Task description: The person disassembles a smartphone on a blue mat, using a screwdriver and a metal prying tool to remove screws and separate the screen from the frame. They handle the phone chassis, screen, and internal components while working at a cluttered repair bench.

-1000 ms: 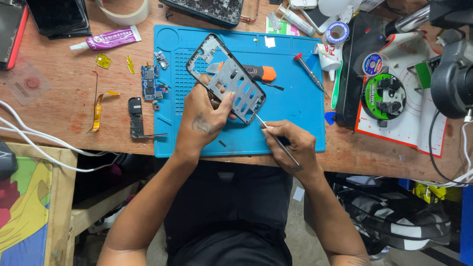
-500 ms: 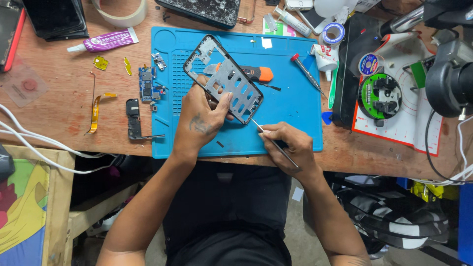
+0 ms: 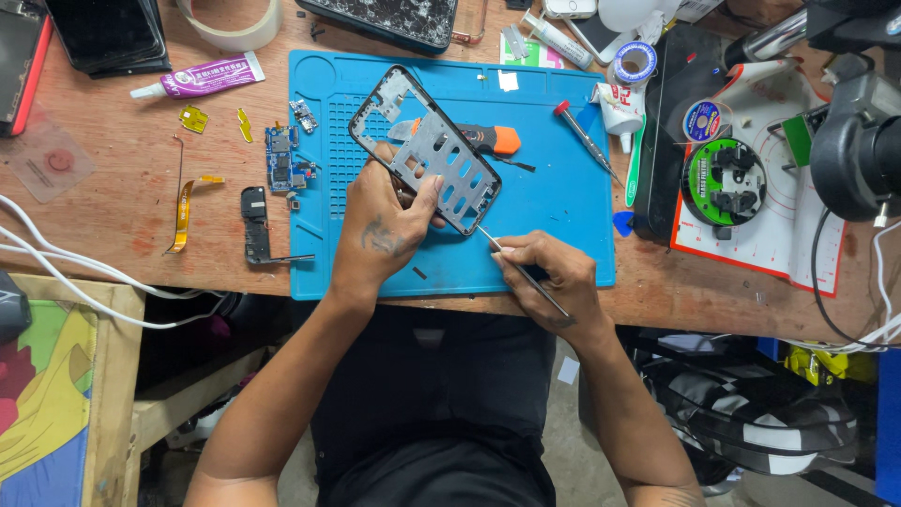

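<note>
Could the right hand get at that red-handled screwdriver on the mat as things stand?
Probably yes, once freed. The red-handled screwdriver lies bare on the blue mat, up and right of the phone frame, nothing on it. But the right hand holds a thin metal tool, which it would likely have to set down.

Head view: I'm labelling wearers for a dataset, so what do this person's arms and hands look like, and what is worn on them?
Both arms are bare from the hands up; no sleeves, gloves, watch or rings show. The left hand has a small dark tattoo-like marking on its back. The right hand shows no clear marking. Dark clothing covers the torso.
</note>
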